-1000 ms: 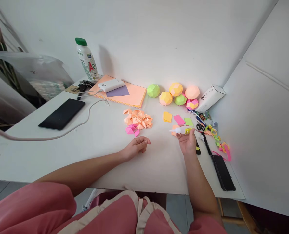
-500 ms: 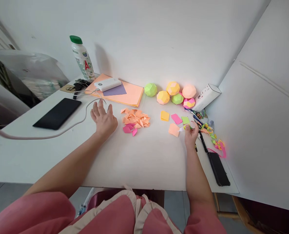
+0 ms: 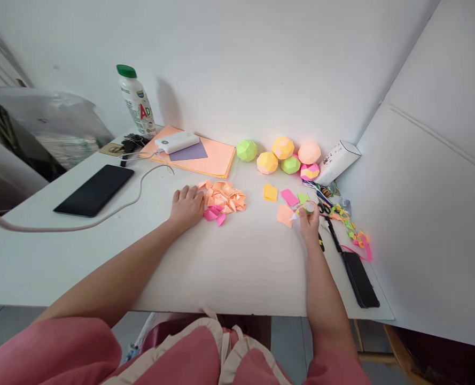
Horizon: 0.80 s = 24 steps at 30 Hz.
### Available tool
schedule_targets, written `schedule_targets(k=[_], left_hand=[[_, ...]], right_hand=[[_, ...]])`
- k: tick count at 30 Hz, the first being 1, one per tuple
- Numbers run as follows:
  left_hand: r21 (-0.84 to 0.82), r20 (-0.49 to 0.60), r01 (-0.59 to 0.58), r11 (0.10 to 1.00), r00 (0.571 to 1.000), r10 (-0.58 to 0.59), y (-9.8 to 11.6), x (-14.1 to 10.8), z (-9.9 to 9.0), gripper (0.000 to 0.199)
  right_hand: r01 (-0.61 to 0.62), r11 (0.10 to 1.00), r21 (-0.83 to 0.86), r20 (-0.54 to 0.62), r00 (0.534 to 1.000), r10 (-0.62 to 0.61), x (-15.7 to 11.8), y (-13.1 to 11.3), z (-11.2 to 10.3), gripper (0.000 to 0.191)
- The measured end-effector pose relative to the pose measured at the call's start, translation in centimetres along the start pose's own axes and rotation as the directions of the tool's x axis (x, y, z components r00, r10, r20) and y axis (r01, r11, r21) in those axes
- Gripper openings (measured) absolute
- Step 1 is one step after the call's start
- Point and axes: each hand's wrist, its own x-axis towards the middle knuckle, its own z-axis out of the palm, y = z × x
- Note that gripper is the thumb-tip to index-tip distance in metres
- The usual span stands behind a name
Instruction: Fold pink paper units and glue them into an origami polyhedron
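Observation:
My left hand rests on the white table with its fingers bent against the left edge of a pile of folded orange paper pieces. Pink folded pieces lie at the front of that pile. Farther right, my right hand is wrapped round a small white glue bottle, its tip pointing left over an orange paper square. Near it lie yellow, pink and green paper squares. Whether my left fingers pinch a piece is hidden.
Several faceted paper balls sit along the wall beside a white box. Orange sheets bear a power bank. A bottle and black tablet are left; scissors and a black phone are right.
My left hand has moved right and down to the orange pile, its fingers drawing in. My right hand has shifted slightly left with the glue bottle.

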Motion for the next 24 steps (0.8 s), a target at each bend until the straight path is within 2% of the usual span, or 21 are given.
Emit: schedule_targets(k=[9,16,24], left_hand=[[0.013,0.012,-0.007,1.0,1.0,0.007,0.2,0.0,-0.1,0.049],[-0.007,0.01,-0.01,1.0,1.0,0.01,0.1,0.0,0.0,0.049],[-0.027,0.012,-0.008,1.0,1.0,0.008,0.0,0.0,0.0,0.049]], right_hand=[[-0.001,0.998,0.062,-0.051,0.999,0.005,0.3,0.6,-0.1,0.042],[-0.2,0.968,-0.153,0.022,0.978,0.205,0.2,3.0,0.7,0.036],[-0.219,0.97,-0.101,0.05,0.973,0.225,0.4,3.6,0.9,0.041]])
